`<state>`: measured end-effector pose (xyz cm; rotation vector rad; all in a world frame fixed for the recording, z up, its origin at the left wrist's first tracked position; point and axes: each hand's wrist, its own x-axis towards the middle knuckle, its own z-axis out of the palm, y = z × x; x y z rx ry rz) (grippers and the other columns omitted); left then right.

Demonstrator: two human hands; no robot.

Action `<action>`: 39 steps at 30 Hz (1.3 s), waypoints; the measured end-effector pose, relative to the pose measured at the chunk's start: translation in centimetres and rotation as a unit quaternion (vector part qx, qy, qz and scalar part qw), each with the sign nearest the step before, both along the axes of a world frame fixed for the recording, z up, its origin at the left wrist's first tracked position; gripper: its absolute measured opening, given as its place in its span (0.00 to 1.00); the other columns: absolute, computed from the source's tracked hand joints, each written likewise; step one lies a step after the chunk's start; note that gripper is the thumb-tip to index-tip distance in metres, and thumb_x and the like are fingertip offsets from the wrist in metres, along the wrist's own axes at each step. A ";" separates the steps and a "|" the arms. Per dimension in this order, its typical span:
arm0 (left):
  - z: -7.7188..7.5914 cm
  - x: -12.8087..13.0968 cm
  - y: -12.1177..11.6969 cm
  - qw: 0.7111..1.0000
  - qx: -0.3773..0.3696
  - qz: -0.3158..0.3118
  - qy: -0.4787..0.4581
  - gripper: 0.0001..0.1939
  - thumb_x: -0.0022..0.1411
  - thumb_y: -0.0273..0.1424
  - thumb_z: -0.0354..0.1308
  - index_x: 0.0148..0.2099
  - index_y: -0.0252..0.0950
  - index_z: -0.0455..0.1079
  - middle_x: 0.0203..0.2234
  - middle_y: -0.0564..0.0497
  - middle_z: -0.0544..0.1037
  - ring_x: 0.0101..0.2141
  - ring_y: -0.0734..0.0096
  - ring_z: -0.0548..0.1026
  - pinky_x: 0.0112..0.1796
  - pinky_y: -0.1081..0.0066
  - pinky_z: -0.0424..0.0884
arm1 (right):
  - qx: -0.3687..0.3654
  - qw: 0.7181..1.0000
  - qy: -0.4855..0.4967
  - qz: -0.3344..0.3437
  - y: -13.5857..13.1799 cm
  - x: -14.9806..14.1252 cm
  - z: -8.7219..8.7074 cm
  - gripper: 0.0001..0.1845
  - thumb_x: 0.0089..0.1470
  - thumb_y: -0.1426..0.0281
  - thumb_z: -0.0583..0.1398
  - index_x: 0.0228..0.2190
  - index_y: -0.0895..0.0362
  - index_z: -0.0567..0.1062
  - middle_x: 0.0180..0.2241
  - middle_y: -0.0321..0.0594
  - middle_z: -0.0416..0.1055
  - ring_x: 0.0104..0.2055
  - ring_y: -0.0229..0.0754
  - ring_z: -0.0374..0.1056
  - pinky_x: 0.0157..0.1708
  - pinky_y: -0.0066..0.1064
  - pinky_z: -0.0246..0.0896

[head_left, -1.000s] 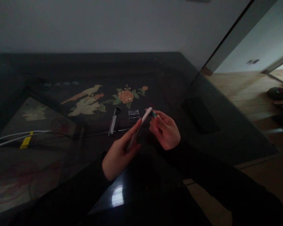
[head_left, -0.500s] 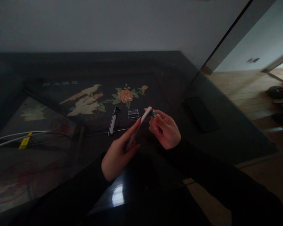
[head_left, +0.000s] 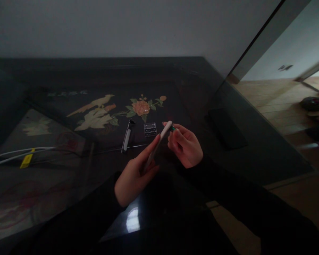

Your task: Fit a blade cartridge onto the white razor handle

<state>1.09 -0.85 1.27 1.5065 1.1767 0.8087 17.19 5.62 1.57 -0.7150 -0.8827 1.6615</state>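
Observation:
My left hand [head_left: 134,175] is closed around a long, slim white object [head_left: 164,132], which slants up and to the right. I cannot make out its exact kind. At its upper end, the closed fingers of my right hand [head_left: 186,145] pinch a small dark piece with a green part [head_left: 172,129]. That piece lies against or just beside the white object; the fingers hide most of it. Beyond my left hand, a grey and black razor [head_left: 127,138] lies on the dark table. A small clear case of razor cartridges [head_left: 150,129] lies right of the razor.
The glossy black table [head_left: 159,74] bears a bird-and-flower picture [head_left: 140,107]. A flat dark object [head_left: 227,129] lies to the right. White cables [head_left: 21,153] with a yellow tag [head_left: 27,160] run in from the left. A wall [head_left: 108,28] stands behind the table.
The green part shows less between my right fingers and the white object. Both hands keep nearly the same place; my left hand has shifted very slightly right.

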 end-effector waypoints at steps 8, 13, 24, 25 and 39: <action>0.4 0.1 -0.1 1.000 0.004 -0.003 -0.004 0.36 0.60 0.25 0.54 0.68 0.42 0.49 0.23 0.57 0.60 0.24 0.76 0.59 0.26 0.76 0.60 | -0.001 1.000 -0.011 0.004 0.1 0.0 -0.1 0.22 0.41 0.56 0.68 0.33 0.58 0.75 0.13 0.23 0.57 0.14 0.26 0.44 0.16 0.27 0.35; 0.3 -0.1 0.2 1.000 -0.011 0.011 -0.016 0.35 0.61 0.27 0.53 0.69 0.42 0.47 0.24 0.57 0.61 0.24 0.76 0.59 0.26 0.77 0.60 | 0.007 1.000 -0.008 0.008 0.0 0.0 0.2 0.21 0.42 0.56 0.68 0.33 0.58 0.74 0.13 0.23 0.57 0.14 0.27 0.45 0.16 0.27 0.35; 0.2 0.0 0.3 0.999 -0.001 0.029 -0.013 0.36 0.60 0.26 0.54 0.69 0.41 0.48 0.24 0.56 0.62 0.24 0.76 0.61 0.26 0.76 0.63 | 0.016 1.000 -0.003 0.014 -0.1 0.0 0.2 0.20 0.43 0.57 0.68 0.33 0.57 0.73 0.13 0.24 0.58 0.14 0.27 0.46 0.16 0.26 0.34; 0.3 0.0 0.2 1.000 0.001 0.026 -0.010 0.36 0.60 0.26 0.54 0.69 0.42 0.48 0.24 0.57 0.62 0.24 0.76 0.61 0.26 0.77 0.62 | 0.016 1.000 -0.003 0.013 -0.1 0.0 0.1 0.20 0.44 0.57 0.68 0.33 0.58 0.73 0.13 0.24 0.58 0.14 0.27 0.46 0.15 0.26 0.34; -0.3 0.0 0.0 1.000 0.020 0.002 -0.003 0.35 0.61 0.25 0.53 0.68 0.43 0.49 0.25 0.57 0.64 0.24 0.77 0.62 0.28 0.77 0.64 | 0.004 1.000 -0.001 0.007 0.2 0.1 -0.2 0.20 0.43 0.58 0.68 0.35 0.58 0.75 0.13 0.23 0.58 0.13 0.26 0.45 0.15 0.26 0.35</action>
